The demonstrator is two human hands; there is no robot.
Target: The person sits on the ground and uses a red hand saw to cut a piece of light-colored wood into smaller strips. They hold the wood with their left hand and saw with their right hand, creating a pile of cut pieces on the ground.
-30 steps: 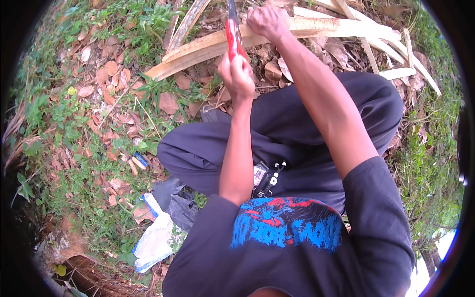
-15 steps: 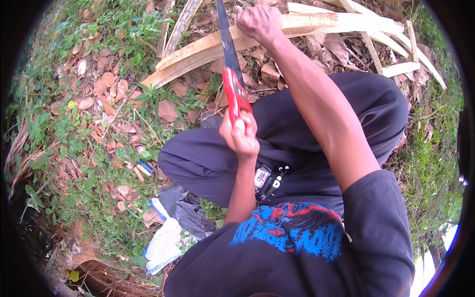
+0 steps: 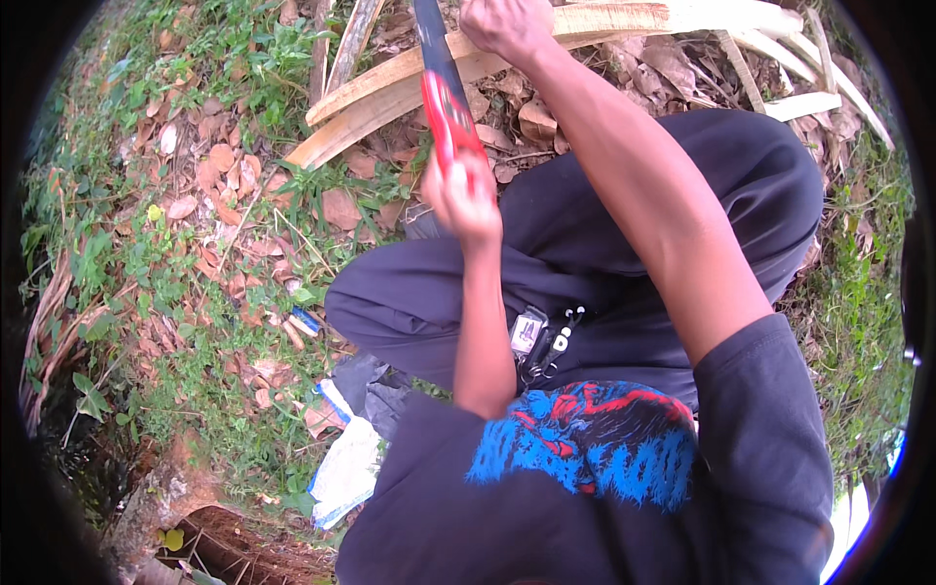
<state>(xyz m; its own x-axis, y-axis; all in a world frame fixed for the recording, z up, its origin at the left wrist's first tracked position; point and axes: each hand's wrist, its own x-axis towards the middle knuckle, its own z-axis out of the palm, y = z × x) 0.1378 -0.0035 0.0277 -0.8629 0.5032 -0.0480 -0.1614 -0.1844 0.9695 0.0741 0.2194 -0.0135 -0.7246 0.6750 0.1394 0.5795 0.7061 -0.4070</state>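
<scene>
Currently my left hand [image 3: 466, 195] grips the red-handled knife [image 3: 444, 88], fingers wrapped tight. My right hand [image 3: 505, 24] is closed on the pale wood strip [image 3: 390, 93].

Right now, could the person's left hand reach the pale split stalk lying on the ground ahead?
Probably yes: the left hand is close to the pale stalk, nothing between them, but its grip is on the red-handled blade.
</scene>
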